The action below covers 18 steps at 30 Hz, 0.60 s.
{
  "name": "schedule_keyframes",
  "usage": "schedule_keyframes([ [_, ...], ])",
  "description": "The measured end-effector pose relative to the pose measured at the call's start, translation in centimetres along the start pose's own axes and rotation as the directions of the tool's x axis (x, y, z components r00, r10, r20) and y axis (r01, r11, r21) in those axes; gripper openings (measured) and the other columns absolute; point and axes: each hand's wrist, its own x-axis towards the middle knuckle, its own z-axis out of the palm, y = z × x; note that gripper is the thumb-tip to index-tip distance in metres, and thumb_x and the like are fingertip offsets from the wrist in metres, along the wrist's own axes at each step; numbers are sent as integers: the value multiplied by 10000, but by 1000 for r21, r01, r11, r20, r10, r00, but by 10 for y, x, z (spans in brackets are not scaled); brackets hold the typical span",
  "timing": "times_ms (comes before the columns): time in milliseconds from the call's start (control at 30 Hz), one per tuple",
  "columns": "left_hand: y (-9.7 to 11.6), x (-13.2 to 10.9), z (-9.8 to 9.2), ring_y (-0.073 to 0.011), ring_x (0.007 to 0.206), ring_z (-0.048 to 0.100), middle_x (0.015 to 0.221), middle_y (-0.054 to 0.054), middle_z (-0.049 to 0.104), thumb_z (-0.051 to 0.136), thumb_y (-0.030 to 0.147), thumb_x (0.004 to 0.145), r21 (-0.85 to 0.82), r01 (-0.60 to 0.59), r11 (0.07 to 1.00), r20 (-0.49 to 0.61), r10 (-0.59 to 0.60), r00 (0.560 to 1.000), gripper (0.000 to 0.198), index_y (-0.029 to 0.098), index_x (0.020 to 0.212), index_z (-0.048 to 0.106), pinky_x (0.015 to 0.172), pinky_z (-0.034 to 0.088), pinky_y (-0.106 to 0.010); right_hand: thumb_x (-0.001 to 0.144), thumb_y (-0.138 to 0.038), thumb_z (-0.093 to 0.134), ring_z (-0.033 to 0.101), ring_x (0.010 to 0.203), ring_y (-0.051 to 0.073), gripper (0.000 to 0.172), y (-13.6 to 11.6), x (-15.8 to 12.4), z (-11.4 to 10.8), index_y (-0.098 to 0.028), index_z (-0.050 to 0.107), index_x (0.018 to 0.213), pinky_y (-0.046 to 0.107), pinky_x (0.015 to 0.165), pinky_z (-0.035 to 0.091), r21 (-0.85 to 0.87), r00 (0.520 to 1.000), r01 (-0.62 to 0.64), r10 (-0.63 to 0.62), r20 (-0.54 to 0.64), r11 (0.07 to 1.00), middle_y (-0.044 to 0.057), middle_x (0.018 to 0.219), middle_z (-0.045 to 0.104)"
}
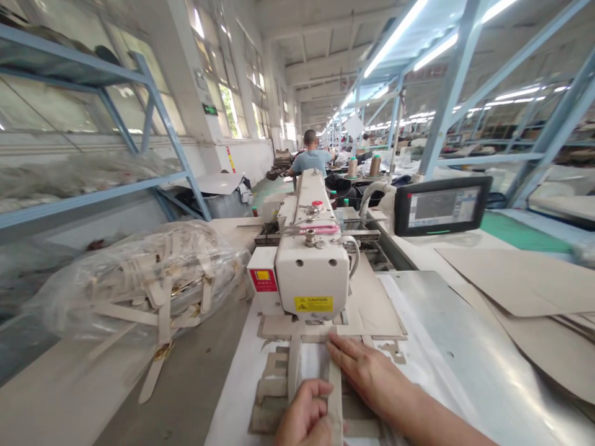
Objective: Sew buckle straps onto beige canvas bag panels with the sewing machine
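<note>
A beige strap (334, 396) runs up toward the head of a white sewing machine (312, 272). Low in the view, my left hand (307, 415) has its fingers curled round the near part of this strap. My right hand (367, 368) rests higher up, its fingers stretched out and pressing flat on the strap's far part, just below the machine head. Under both hands lie a white sheet (232, 396) and a beige template with cut-outs (269, 387). Beside the strap on the left, another beige strip (294, 365) lies roughly parallel.
On the left, a clear plastic bag (139, 272) spills beige straps with metal buckles. A control screen (441, 206) stands at the right, above large beige panels (520, 285). Blue shelving (171, 136) is on the left. A person (310, 158) sits further ahead.
</note>
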Motion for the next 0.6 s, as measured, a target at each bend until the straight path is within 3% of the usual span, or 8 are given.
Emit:
schedule_keyframes([
  [100, 18, 7, 8, -183, 717, 698, 984, -27, 571, 663, 498, 814, -31, 30, 999, -52, -32, 998, 500, 217, 1154, 427, 593, 512, -267, 890, -37, 478, 474, 1345, 304, 489, 16, 13, 4, -75, 572, 1368, 447, 1136, 407, 55, 999, -31, 30, 18, 998, 158, 1441, 515],
  [200, 21, 20, 10, -210, 792, 704, 1044, -53, 568, 684, 488, 796, -43, 29, 999, -80, -33, 996, 532, 216, 1175, 428, 587, 537, -272, 925, -86, 491, 412, 1386, 328, 452, 24, 20, 8, -120, 592, 1364, 552, 1183, 303, 103, 994, -104, 102, 28, 989, 110, 1425, 543],
  [300, 14, 34, 9, -228, 781, 702, 1049, -67, 566, 705, 516, 750, -53, 34, 998, -123, -40, 992, 604, 212, 1188, 421, 558, 541, -283, 935, -86, 460, 449, 1363, 302, 457, 28, 23, 15, -108, 578, 1376, 524, 1179, 324, 139, 989, -148, 146, 20, 979, 134, 1433, 532],
  [433, 8, 41, 12, -257, 762, 706, 1000, -59, 540, 725, 552, 691, -59, 5, 998, -176, -15, 984, 676, 201, 1181, 416, 514, 542, -297, 906, -47, 450, 482, 1338, 268, 469, 34, 25, 22, -100, 595, 1348, 487, 1196, 303, 163, 993, -115, 113, 22, 980, 131, 1402, 564],
  [600, 12, 36, 19, -246, 780, 714, 979, -42, 532, 698, 528, 757, -28, -23, 999, -149, 18, 989, 602, 188, 1183, 443, 547, 564, -291, 912, -68, 470, 476, 1336, 240, 498, 37, 24, 23, -108, 541, 1404, 452, 1214, 265, 163, 999, -52, 53, -4, 985, 144, 1415, 545],
])
